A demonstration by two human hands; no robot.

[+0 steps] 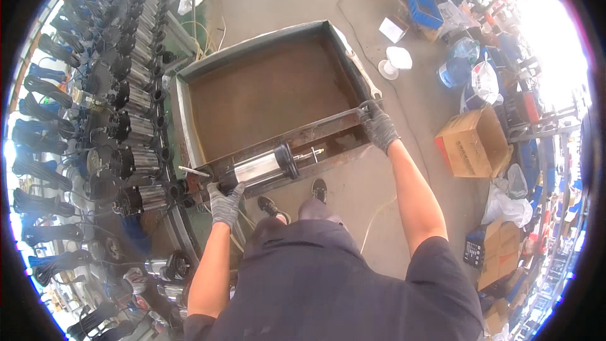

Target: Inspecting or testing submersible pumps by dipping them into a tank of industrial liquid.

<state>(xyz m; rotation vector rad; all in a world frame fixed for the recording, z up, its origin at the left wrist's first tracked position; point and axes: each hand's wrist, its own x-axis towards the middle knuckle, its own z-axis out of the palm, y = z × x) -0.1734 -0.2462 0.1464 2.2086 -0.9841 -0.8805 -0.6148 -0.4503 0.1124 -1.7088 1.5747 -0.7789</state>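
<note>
A submersible pump (257, 168), a shiny steel cylinder with black ends, lies across a metal channel in front of me. A thin shaft with a small cross bar sticks out of its right end. My left hand (225, 204), in a grey glove, grips the pump's left end, thumb and fingers apart around it. At the tank's near right corner is my gloved right hand (379, 126), its fingers curled in. Just beyond those fingers, a wrench (363, 74) lies along the right rim. Whatever the right fingers close on is hidden.
A rectangular tank (182, 117) of brown water stands beyond the channel. Rows of similar pumps (137, 125) with coiled cables line the left. To the right are an open cardboard box (473, 142), a white spool (398, 58), a blue crate (424, 9) and plastic bags.
</note>
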